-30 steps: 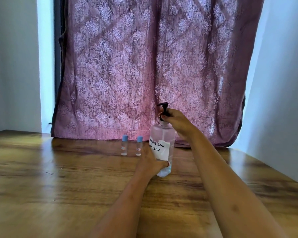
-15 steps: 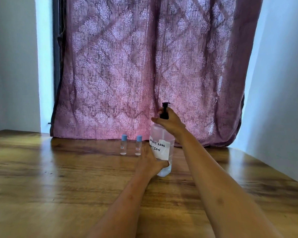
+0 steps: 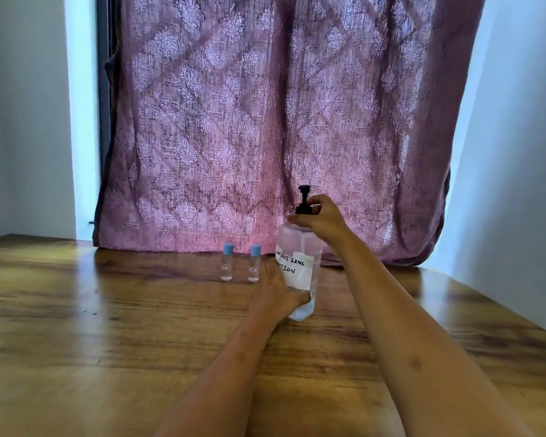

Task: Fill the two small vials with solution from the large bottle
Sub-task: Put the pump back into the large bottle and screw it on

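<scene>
**Grip shifts: right hand now lower down**

Vs 1 s ago, right hand is off the top of the black pump. Fingers now pinch its collar, w/ the stem sticking up free. The big bottle stands upright mid-back on the table, handwritten label facing front. The left hand wraps its lower side, thumb across the front. Just left of it stand the right vial and left vial, blue caps on, slightly apart. Curtain behind.
</scene>
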{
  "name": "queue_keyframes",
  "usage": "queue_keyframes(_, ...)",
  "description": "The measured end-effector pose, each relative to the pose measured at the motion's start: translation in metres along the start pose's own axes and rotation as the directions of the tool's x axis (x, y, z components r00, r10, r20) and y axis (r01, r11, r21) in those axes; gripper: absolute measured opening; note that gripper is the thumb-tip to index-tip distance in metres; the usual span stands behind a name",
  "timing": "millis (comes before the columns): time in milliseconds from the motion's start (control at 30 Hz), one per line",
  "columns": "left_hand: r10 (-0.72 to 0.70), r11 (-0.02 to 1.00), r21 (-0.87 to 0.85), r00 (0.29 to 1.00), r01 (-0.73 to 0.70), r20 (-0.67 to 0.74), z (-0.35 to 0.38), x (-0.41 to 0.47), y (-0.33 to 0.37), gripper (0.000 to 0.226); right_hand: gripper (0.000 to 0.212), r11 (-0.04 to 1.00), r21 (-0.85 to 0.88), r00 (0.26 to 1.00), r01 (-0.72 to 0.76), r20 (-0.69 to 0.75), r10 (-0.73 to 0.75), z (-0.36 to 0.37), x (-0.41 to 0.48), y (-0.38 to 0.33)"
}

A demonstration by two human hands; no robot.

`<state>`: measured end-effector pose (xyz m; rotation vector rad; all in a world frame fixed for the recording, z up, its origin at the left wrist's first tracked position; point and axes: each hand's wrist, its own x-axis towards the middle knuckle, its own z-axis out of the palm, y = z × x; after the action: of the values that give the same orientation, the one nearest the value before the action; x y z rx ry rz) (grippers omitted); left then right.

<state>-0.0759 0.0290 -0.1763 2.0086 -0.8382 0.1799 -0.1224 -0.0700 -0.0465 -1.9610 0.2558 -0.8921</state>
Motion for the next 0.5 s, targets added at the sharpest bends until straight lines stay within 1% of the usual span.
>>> queue_keyframes(67,0.010,1.000,0.010,1.000,-0.010,-0.001,0.000,0.000,0.000,0.092,0.050,0.995,-0.087,0.998,0.047,0.036,-0.044,0.008,-0.001,-0.003)
queue_keyframes(100,0.011,1.000,0.010,1.000,-0.011,-0.002,0.000,0.000,-0.001,0.092,0.050,0.994,-0.090,0.996,0.064,0.061,-0.058,0.011,-0.001,-0.003)
queue_keyframes(133,0.010,1.000,0.009,1.000,-0.010,-0.002,0.000,0.000,-0.001,0.094,0.049,0.996,-0.058,0.994,0.070,0.086,-0.065,0.012,-0.002,-0.003)
queue_keyframes(233,0.013,1.000,0.025,1.000,-0.013,0.005,-0.001,0.000,-0.001,0.101,0.034,0.993,0.113,0.990,0.024,0.137,-0.040,0.004,-0.007,0.000)
queue_keyframes(300,-0.007,1.000,0.028,1.000,0.007,0.015,-0.002,0.001,0.001,0.099,0.033,0.990,0.144,0.987,-0.005,0.160,-0.018,-0.005,-0.010,0.004)
queue_keyframes(400,-0.013,1.000,0.028,1.000,0.013,0.014,-0.002,0.001,0.002,0.097,0.038,0.990,0.138,0.994,0.022,0.105,-0.037,-0.011,-0.013,0.005)
queue_keyframes(500,0.006,1.000,0.017,1.000,-0.006,-0.006,-0.002,-0.002,0.003,0.092,0.040,0.998,0.036,0.997,0.058,-0.057,-0.056,-0.007,-0.010,0.001)
